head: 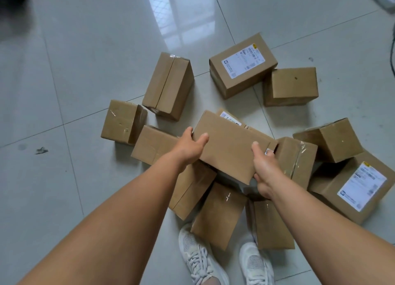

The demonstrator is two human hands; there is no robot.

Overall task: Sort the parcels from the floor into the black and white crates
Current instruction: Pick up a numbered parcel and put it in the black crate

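Shoes (226, 261) stand nearest, toes against a loose heap of taped cardboard parcels on the tiled floor (64, 81). Just beyond, the left hand (188, 146) and the right hand (264, 167) clamp a plain parcel (228, 145) from opposite ends, thumbs on top and fingers (257, 177) curled under its edge, probably to steady it, with its label hidden, above the pile. Farther off, a labelled parcel (242, 65) and others lie scattered; neither crate can be made out with certainty.
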